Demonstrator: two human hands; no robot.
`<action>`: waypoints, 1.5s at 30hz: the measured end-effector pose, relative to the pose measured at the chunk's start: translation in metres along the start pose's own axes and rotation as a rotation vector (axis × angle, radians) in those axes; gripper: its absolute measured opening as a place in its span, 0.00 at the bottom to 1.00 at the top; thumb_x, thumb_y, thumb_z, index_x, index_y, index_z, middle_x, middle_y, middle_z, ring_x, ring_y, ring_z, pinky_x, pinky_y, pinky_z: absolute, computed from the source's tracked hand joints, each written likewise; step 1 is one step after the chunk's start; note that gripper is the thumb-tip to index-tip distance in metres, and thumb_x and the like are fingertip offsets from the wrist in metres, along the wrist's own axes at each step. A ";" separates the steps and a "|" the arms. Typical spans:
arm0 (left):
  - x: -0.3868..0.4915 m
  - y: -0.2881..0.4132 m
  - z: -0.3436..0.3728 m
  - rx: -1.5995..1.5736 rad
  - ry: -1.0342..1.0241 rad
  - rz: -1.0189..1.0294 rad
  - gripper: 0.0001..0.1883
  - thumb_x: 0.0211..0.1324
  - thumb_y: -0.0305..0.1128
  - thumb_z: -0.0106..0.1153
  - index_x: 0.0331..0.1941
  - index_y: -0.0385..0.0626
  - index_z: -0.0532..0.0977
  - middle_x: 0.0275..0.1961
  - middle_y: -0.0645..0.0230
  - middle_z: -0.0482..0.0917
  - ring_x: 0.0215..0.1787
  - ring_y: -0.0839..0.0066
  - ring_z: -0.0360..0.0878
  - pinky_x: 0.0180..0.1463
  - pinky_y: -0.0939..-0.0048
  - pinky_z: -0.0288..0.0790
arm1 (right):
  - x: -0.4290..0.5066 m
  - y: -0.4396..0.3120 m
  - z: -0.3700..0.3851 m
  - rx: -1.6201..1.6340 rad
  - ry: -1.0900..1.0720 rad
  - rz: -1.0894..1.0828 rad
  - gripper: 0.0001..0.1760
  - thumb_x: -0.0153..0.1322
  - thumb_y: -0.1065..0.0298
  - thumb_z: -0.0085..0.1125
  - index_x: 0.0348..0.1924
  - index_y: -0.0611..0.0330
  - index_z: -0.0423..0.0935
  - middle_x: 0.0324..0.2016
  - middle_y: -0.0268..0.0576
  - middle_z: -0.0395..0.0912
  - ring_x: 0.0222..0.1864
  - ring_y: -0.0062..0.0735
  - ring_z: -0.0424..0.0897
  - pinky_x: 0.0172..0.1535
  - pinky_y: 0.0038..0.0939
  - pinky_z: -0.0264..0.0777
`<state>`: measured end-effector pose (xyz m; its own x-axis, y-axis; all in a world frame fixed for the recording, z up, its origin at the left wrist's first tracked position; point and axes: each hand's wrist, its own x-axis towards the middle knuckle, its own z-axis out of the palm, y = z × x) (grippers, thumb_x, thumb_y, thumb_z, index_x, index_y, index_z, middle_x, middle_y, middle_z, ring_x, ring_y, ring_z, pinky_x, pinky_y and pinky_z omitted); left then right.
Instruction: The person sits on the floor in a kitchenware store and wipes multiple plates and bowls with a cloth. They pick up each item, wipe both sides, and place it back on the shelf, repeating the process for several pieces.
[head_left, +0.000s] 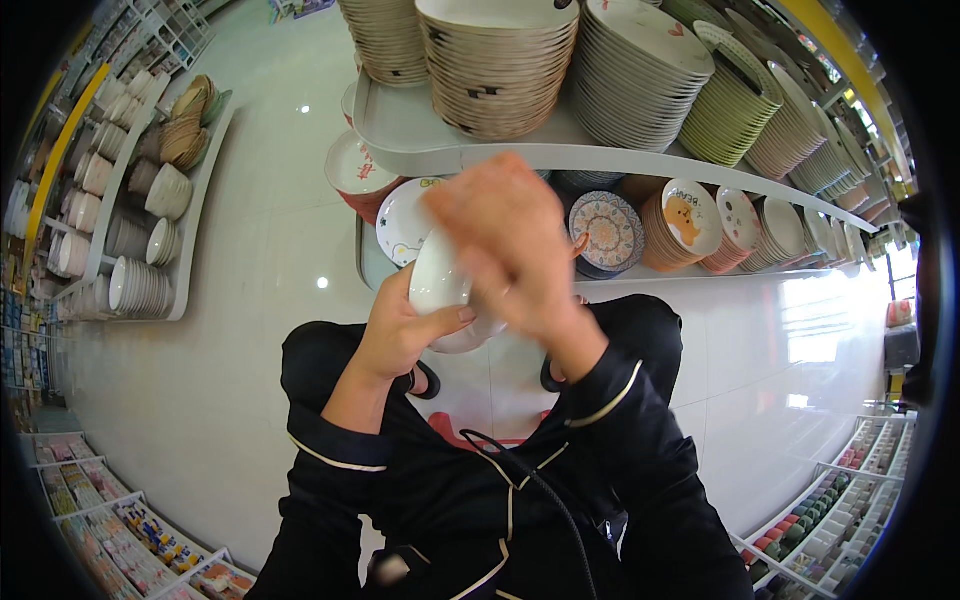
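My left hand (401, 326) grips a white glazed dish (437, 281) by its edge, thumb across the front, above my lap. My right hand (517, 247), blurred, is raised over the dish's right side; its fingers look bent, and whether it holds anything cannot be told. Another pale rounded rim shows under the dish, partly hidden by the hands. Just beyond, a white plate with small printed pictures (397, 217) lies on the lower shelf. A blue patterned plate (606, 231) tops a stack to the right of my right hand.
A white shelf (525, 155) holds tall plate stacks (499, 82), with bear-print plates (686, 217) below. Red-edged bowls (361, 169) stand at its left end. Another rack of dishes (139, 289) is at left. A red stool (450, 431) shows beneath me. Racks of small goods fill both lower corners.
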<state>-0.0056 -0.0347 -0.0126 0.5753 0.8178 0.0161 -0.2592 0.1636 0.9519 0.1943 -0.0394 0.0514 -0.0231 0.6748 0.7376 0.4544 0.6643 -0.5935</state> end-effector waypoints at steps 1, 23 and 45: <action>0.002 0.000 0.000 0.017 0.021 0.053 0.34 0.70 0.39 0.73 0.73 0.36 0.74 0.67 0.61 0.85 0.67 0.70 0.84 0.73 0.63 0.76 | -0.003 -0.008 0.003 -0.144 -0.060 -0.202 0.23 0.67 0.60 0.70 0.55 0.55 0.90 0.56 0.43 0.89 0.60 0.50 0.86 0.70 0.58 0.72; -0.002 0.004 0.008 -0.074 0.055 -0.013 0.29 0.67 0.26 0.72 0.69 0.32 0.76 0.62 0.59 0.88 0.63 0.70 0.87 0.69 0.62 0.79 | -0.033 0.075 -0.009 0.128 0.108 0.376 0.36 0.72 0.52 0.77 0.68 0.63 0.82 0.67 0.58 0.80 0.66 0.58 0.82 0.71 0.51 0.73; 0.007 0.009 0.006 -0.185 -0.026 -0.286 0.40 0.64 0.24 0.73 0.80 0.38 0.68 0.73 0.58 0.81 0.74 0.64 0.80 0.78 0.55 0.73 | -0.029 0.081 -0.034 0.278 0.210 0.652 0.34 0.71 0.61 0.77 0.68 0.67 0.82 0.51 0.50 0.89 0.51 0.35 0.89 0.58 0.35 0.82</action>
<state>0.0007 -0.0313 -0.0020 0.6644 0.7099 -0.2337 -0.2192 0.4840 0.8472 0.2617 -0.0162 -0.0074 0.3581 0.9031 0.2370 0.0746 0.2253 -0.9714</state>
